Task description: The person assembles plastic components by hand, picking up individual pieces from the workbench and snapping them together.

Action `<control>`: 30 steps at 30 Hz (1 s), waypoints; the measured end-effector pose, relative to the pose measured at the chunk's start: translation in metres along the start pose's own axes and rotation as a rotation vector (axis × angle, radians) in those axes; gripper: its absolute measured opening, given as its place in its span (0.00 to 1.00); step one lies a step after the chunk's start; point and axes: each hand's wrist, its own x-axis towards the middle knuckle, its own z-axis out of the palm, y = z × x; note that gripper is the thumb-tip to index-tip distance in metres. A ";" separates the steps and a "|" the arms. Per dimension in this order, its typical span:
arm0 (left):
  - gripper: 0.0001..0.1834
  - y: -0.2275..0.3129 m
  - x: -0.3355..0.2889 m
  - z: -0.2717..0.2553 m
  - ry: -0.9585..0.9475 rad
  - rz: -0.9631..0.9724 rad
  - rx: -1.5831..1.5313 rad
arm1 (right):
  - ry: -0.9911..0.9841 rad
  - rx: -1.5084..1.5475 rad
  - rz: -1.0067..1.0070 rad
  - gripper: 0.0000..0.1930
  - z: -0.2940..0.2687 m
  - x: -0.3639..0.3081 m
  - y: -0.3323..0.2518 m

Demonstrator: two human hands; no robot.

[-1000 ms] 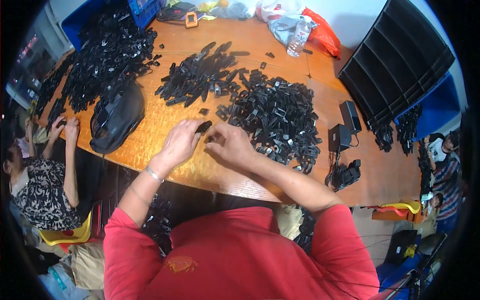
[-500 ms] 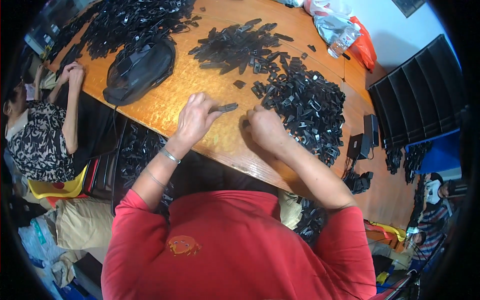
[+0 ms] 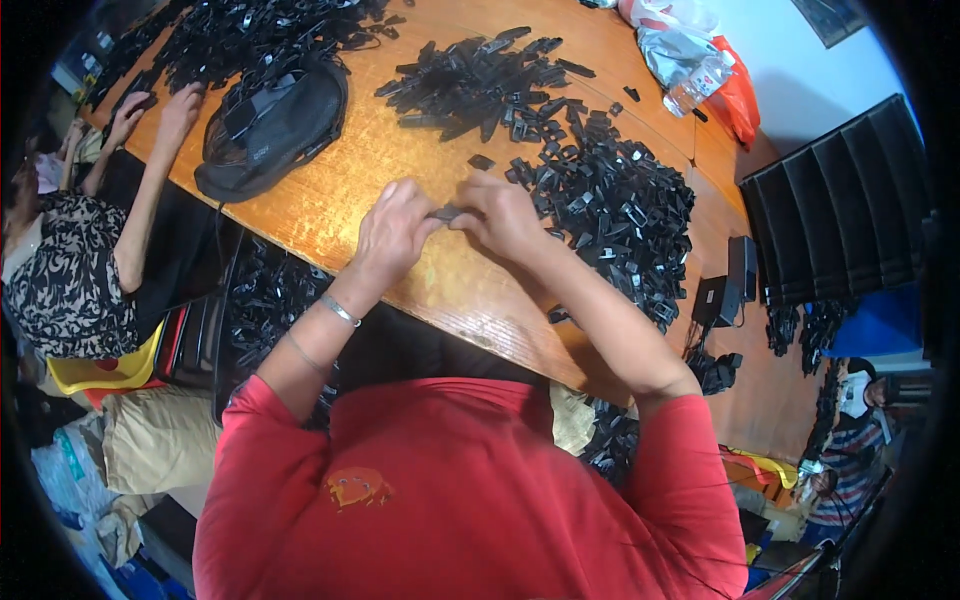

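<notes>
Clock: centred on the held piece, 12 being away from the wearer.
Small black piece (image 3: 446, 213): held just above the table (image 3: 370, 155), between both hands; its exact form is largely covered by fingertips.
Left hand (image 3: 395, 225): at 9, thumb and forefinger pinched nearly closed on the piece's left end.
Right hand (image 3: 508, 218): at 3, thumb and fingers drawn in on the right end, hardly parted; whether a second part is held there cannot be told.
Clip heap (image 3: 625, 215): at 3, short black parts, some with silvery bits, spread behind the right hand.
Long-part pile (image 3: 465, 85): at 12, its lower right side run close to the clip heap.
Stray part (image 3: 481, 161): at 1, lying apart on the wood.
Mesh bag (image 3: 275, 135): at 10, dark, set between the left hand and a far heap (image 3: 260, 40) of black parts.
Progress: one piece is being worked; its joining, if any, cannot be confirmed. Which parts are finished cannot be told. Judged by the amount lying loose, much is left to be handled.
</notes>
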 end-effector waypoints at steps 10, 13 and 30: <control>0.10 -0.029 -0.061 -0.129 -0.351 -0.267 0.116 | -0.275 0.090 -0.147 0.17 0.000 0.000 -0.037; 0.16 -0.029 -0.068 -0.173 -0.354 -0.318 0.082 | 0.006 -0.058 0.132 0.16 -0.036 0.015 -0.011; 0.19 -0.050 0.090 -0.005 -0.047 -0.224 0.242 | -0.182 -0.424 0.203 0.08 -0.014 0.012 0.009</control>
